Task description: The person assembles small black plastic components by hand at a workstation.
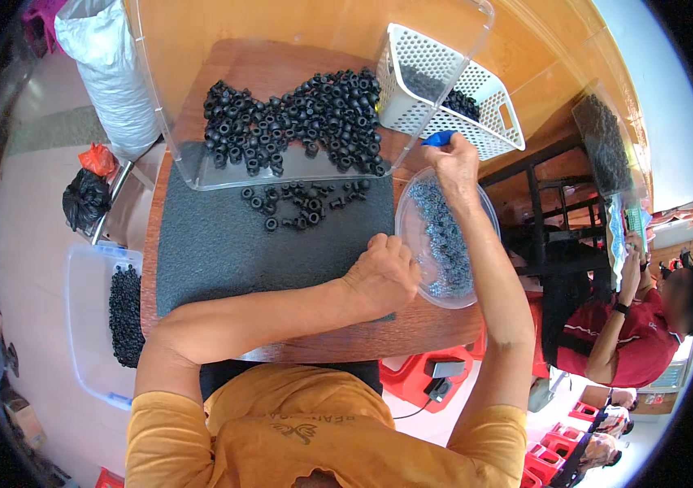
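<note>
My left hand (383, 275) is closed, its fingers curled beside the left rim of a clear round tub (400, 213); whatever it may hold is hidden. Small shiny, bluish-grey pieces (448, 244) fill part of that tub. Beyond the tub, my right hand (455, 167) pinches a small blue object (439, 138) close to a white perforated basket (476, 134). A loose group of small black ring-like parts (306, 203) lies on the dark grey mat (257, 260). Many more black parts (297, 114) are heaped in a clear plastic tray (289, 167) behind them.
Black parts also lie inside the basket. At the left, a clear bin (90, 309) with black parts stands low, below a white sack (110, 73) and a black bag (86, 199). Red stools (423, 378) are at the table's front. To the right, a person in a red shirt (631, 350) works.
</note>
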`<state>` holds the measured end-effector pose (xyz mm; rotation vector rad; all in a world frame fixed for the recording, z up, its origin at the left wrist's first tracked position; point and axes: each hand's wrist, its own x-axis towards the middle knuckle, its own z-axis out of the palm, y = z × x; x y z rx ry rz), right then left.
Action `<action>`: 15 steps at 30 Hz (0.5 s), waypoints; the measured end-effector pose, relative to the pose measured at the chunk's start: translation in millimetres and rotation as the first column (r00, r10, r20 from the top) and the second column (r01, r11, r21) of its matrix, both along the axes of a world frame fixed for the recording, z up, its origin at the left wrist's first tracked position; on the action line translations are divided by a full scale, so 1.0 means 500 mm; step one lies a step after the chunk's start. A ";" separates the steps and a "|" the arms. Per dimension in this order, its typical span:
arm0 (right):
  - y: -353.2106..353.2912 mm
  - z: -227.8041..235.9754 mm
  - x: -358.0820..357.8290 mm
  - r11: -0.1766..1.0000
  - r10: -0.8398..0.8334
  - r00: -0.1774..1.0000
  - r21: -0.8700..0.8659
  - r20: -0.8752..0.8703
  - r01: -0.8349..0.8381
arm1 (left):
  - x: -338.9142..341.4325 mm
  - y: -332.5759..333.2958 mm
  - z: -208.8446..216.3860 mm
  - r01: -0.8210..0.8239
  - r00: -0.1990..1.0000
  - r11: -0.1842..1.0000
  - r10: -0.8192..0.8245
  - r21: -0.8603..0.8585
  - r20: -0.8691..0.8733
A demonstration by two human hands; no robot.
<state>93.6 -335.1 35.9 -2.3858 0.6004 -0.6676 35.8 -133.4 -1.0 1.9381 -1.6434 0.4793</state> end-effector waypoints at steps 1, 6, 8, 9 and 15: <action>-0.001 0.003 -0.011 1.000 -0.005 1.000 0.003 0.001 0.005 | 0.002 0.001 0.001 0.010 1.000 1.000 -0.010 -0.008 -0.013; 0.050 0.034 -0.093 0.918 0.104 0.989 0.373 0.106 -0.137 | 0.007 0.006 0.007 0.038 0.998 0.999 -0.039 -0.019 -0.055; 0.090 0.056 -0.132 0.862 0.136 0.986 0.479 0.097 -0.166 | 0.009 0.021 0.020 0.015 0.980 0.991 -0.041 -0.132 -0.196; 0.103 0.060 -0.154 0.862 0.121 0.988 0.483 0.097 -0.153 | 0.010 0.032 0.024 0.030 0.979 0.991 -0.055 -0.128 -0.196; 0.190 0.029 -0.244 0.936 0.313 0.938 0.123 0.146 -0.331 | -0.007 0.116 0.049 -0.175 0.146 0.982 -0.050 -0.075 -0.988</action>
